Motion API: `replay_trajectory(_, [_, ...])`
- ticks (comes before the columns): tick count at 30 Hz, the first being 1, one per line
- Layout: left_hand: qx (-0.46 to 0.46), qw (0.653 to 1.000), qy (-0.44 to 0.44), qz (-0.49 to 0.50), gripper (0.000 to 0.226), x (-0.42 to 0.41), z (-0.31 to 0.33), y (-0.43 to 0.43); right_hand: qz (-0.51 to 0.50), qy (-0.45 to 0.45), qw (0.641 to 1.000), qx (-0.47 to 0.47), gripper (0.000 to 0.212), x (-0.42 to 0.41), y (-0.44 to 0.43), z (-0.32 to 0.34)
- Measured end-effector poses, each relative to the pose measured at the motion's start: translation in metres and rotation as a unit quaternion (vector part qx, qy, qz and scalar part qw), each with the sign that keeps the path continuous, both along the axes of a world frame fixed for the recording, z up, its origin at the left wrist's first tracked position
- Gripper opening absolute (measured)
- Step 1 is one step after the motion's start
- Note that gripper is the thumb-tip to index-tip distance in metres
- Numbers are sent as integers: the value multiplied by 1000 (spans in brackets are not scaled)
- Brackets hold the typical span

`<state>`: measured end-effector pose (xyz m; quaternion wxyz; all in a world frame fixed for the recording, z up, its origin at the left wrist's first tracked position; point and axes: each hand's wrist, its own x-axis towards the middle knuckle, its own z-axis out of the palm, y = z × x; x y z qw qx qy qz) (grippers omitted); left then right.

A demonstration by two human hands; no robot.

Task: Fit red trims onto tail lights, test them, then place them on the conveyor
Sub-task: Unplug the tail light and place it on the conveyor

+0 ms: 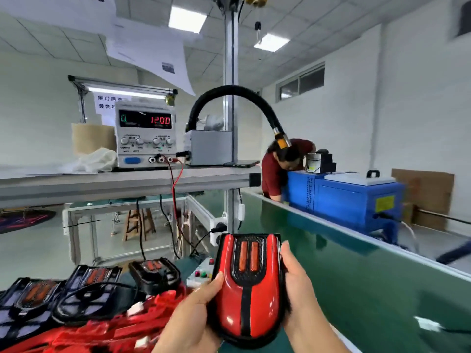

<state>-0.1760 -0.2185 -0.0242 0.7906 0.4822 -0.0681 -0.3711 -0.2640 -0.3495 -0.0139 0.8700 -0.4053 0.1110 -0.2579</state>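
Tail light with red trim already seated, gripped at its sides by left hand and right hand, held up just beside the green conveyor. Testing and placing look undone, I judge. Bare lights and loose trims wait at the left. Power supply reads 12.00; the sign behind starts 尾灯后.

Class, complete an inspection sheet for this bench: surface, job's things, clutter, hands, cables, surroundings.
Surface: green conveyor belt on the right.
Job's things: tail light with red trim fitted; untrimmed tail lights and loose red trims at left.
Clutter: white cloth on the shelf; button box.
Hands: left hand and right hand grip the tail light.
Cables: red and black leads hang from the power supply.
Surroundings: blue machine; a person leans over it.
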Motion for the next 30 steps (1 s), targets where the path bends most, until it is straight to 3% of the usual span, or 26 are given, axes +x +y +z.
replay_trajectory(3, [-44,993,17,-108,19,-26,25,-32,-79,6,996,45,61,-14,-32,13])
replay_trajectory(10, [34,992,33,-114,24,-19,67,-128,-141,9,981,129,51,-28,-95,38])
replay_trajectory(15, [58,987,38,-147,45,-11,84,-163,-165,37,977,127,46,-20,-134,52])
replay_trajectory(20, [52,985,31,-161,24,4,75,-182,-180,65,979,73,39,-13,-160,50])
replay_trajectory(25, [31,985,-43,-163,28,17,53,-199,-221,46,974,33,33,-9,-172,39])
replay_trajectory(30, [22,986,-41,-161,29,27,39,-210,-230,44,972,28,33,-1,-183,29])
